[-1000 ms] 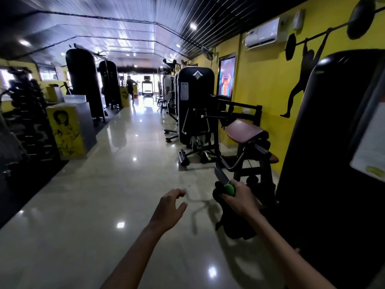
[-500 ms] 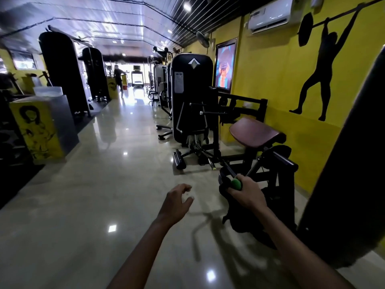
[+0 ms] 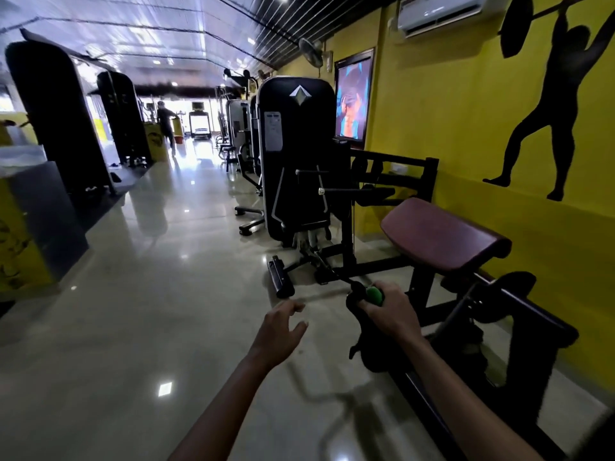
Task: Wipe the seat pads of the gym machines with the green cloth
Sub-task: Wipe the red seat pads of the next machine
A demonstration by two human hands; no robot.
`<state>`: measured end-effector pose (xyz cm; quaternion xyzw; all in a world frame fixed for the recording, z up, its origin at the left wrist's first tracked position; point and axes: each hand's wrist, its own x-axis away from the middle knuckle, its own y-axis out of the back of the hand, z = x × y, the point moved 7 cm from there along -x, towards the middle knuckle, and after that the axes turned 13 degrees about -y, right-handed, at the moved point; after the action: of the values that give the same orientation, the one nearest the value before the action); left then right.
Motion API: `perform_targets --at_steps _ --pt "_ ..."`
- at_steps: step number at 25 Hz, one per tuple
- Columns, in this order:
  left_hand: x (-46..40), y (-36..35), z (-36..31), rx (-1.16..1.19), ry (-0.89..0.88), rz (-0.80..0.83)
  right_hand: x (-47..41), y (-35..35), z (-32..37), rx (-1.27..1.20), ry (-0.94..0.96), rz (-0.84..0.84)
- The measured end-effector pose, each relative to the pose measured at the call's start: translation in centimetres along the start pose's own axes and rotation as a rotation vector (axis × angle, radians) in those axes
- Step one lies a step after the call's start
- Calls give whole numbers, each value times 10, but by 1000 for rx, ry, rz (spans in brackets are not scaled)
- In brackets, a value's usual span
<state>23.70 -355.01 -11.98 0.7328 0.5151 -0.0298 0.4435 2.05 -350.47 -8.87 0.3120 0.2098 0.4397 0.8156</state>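
The polished floor (image 3: 139, 294) fills the lower left, and a yellow wall (image 3: 466, 128) runs along 3 o'clock, with a row of black gym machines standing against it. The nearest tall one, a black weight-stack machine (image 3: 296, 154), rises at 12 o'clock, and just beyond the hands at 2 o'clock sits its maroon pad (image 3: 439, 236), tilted and bare, held up by a dark frame (image 3: 519, 314) that reaches toward 4 o'clock. The right hand (image 3: 389, 314) is curled tightly around a bunched dark fabric whose only bright part is a small green patch (image 3: 374, 296) at the knuckles; this looks to be the green cloth, though most of it hangs in shadow below the fist. The left hand (image 3: 283, 327) floats free at 6 o'clock, fingers loosely spread, holding nothing and well apart from the right. The step in hand appears to be the approach to this pad, with no wiping begun on it. To do it well, the cloth should be opened flat rather than kept wadded, laid on the far edge of the pad, and drawn back in overlapping passes, with the rolled front lip covered too. The free hand could steady the frame, keeping clear of the cable (image 3: 353, 207) near the stack.
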Motion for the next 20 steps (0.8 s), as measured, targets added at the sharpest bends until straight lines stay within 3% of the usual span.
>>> perform_targets --at_steps 12,20 --pt "-289 -34 224 7 5 64 -323 -115 58 43 -85 8" --pt "-511 -83 342 84 -164 214 -528 -152 52 74 -267 -123"
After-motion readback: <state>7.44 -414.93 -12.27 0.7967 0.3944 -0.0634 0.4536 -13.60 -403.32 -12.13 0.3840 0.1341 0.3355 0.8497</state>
